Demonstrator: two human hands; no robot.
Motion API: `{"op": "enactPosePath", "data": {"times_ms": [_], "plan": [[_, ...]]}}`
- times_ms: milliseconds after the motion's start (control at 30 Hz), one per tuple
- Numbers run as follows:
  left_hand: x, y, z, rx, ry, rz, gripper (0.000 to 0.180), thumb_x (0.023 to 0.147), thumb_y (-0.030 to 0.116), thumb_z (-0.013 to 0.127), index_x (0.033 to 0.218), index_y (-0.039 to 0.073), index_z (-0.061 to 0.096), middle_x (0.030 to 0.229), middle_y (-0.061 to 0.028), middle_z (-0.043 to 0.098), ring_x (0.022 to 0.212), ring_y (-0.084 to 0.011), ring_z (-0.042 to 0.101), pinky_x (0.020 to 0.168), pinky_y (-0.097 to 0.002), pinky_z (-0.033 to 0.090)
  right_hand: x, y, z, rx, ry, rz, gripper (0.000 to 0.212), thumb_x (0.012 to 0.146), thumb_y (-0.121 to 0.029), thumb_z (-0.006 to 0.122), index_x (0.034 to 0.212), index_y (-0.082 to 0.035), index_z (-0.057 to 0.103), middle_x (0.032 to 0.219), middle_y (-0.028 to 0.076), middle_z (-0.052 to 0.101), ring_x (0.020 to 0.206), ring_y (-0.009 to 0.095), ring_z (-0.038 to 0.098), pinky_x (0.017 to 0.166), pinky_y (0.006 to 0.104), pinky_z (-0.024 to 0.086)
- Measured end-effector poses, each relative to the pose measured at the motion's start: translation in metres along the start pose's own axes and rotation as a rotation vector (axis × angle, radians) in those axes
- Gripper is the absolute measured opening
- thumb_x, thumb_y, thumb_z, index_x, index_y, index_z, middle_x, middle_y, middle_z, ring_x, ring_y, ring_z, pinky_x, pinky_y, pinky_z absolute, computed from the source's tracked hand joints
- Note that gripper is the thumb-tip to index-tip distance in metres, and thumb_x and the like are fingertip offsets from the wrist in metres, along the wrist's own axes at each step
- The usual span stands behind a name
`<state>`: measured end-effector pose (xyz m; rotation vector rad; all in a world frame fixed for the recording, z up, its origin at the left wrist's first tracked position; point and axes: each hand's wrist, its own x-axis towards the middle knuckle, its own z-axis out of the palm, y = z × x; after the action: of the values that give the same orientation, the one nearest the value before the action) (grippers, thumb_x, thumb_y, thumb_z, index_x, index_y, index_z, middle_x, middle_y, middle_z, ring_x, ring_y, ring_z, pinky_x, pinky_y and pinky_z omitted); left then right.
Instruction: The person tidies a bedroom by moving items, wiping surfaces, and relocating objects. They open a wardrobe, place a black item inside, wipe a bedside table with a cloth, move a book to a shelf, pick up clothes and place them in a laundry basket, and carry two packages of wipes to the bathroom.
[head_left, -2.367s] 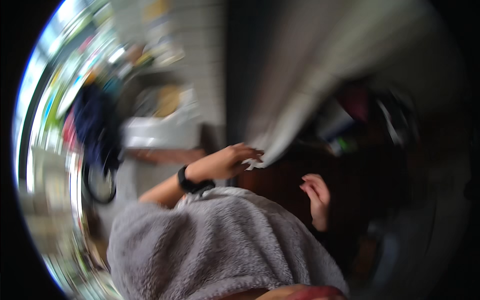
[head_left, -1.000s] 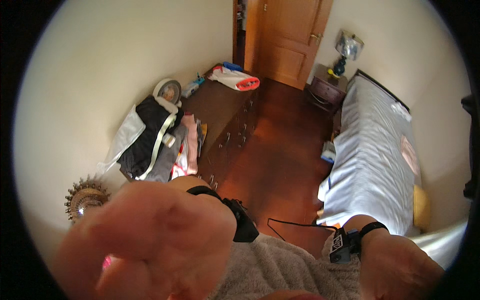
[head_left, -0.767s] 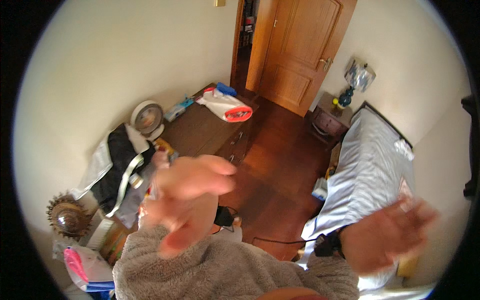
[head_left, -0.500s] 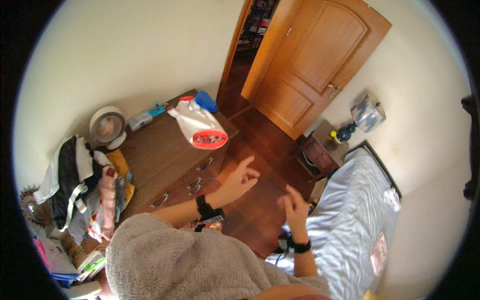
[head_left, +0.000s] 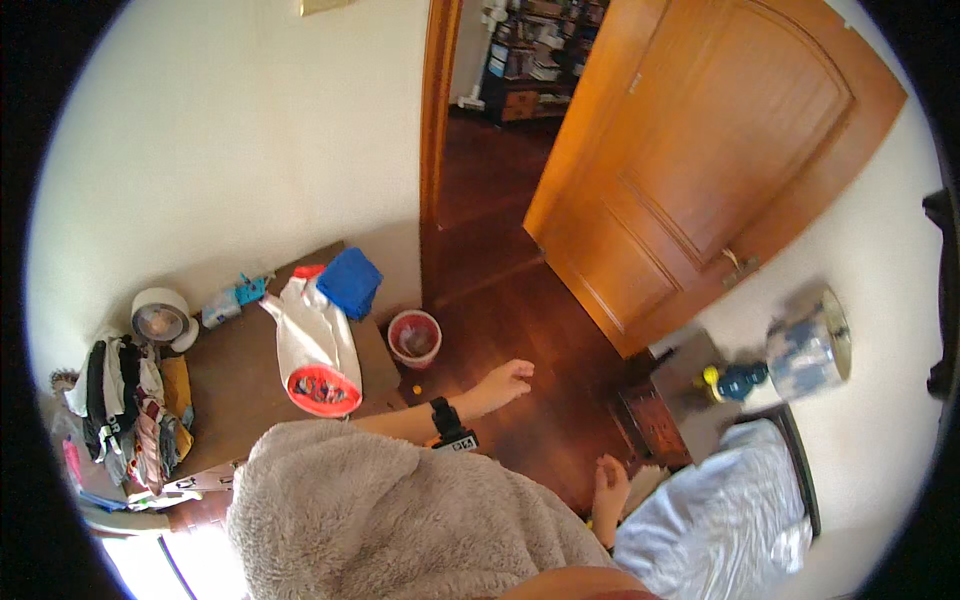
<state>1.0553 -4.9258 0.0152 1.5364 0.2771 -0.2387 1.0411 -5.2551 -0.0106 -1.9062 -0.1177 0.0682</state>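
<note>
My left hand (head_left: 498,388) hangs over the dark wooden floor, past the right end of the dresser (head_left: 232,395). Its fingers are loosely bent and apart, with nothing in them. My right hand (head_left: 611,487) is lower, beside the bed (head_left: 712,500), also holding nothing, its fingers loosely raised. Both forearms wear a black strap. Grey fluffy cloth (head_left: 340,490) covers my left upper arm and the lower middle of the view. On the dresser top lies a white cloth bag with a red-rimmed opening (head_left: 315,335), next to a folded blue cloth (head_left: 352,283).
A red-rimmed waste bin (head_left: 414,338) stands by the dresser's end. An open wooden door (head_left: 715,160) leads to a room with a bookshelf (head_left: 535,60). A nightstand (head_left: 690,385) carries a lamp (head_left: 808,345). A clothes pile (head_left: 130,400) and a round white fan (head_left: 161,318) sit at left.
The view has turned up toward the doorway, and the waste bin now shows. My left hand's fingers have curled a little more. My right hand sits lower in the picture.
</note>
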Motion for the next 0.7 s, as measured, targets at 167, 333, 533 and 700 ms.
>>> {"op": "enactPosePath", "data": {"times_ms": [167,333,533,700], "plan": [[0.124,0.058,-0.055,-0.159,0.079,0.143,0.048,0.094,0.012,0.054,0.138,0.004,0.036,0.132,-0.0118,0.053,0.107,-0.0181,0.058,0.090,-0.0307,0.048,0.291,-0.102,0.042,-0.203,-0.352,-0.380,0.019,0.087,-0.007,0.060,0.104,-0.002,0.064,0.102,0.015,0.065,0.104,0.032,0.059,0.094,0.0385,0.045],[0.245,0.075,-0.145,-0.254,0.379,0.021,0.047,0.094,0.011,0.057,0.136,0.003,0.038,0.113,-0.0117,0.064,0.100,-0.0181,0.062,0.085,-0.0286,0.050,0.508,-0.147,0.141,-0.280,-0.540,-0.611,0.021,0.087,-0.009,0.060,0.108,-0.004,0.063,0.104,0.010,0.066,0.120,0.035,0.047,0.103,0.0434,0.036],[0.458,0.159,-0.263,-0.283,0.636,0.171,0.046,0.085,-0.009,0.046,0.130,0.003,0.048,0.123,-0.0107,0.059,0.099,-0.0144,0.059,0.081,-0.0279,0.051,0.717,-0.149,0.236,-0.317,-0.606,-0.457,0.023,0.090,-0.016,0.060,0.110,-0.006,0.064,0.113,0.014,0.063,0.119,0.033,0.050,0.101,0.0424,0.038],[0.626,0.280,-0.394,0.135,0.719,0.327,0.040,0.087,-0.003,0.051,0.127,0.004,0.052,0.122,-0.0061,0.058,0.104,-0.0136,0.056,0.084,-0.0275,0.049,0.894,-0.148,0.292,-0.214,-0.640,-0.228,0.024,0.091,-0.019,0.060,0.111,-0.006,0.065,0.114,0.015,0.062,0.110,0.028,0.057,0.093,0.0355,0.045]]}}
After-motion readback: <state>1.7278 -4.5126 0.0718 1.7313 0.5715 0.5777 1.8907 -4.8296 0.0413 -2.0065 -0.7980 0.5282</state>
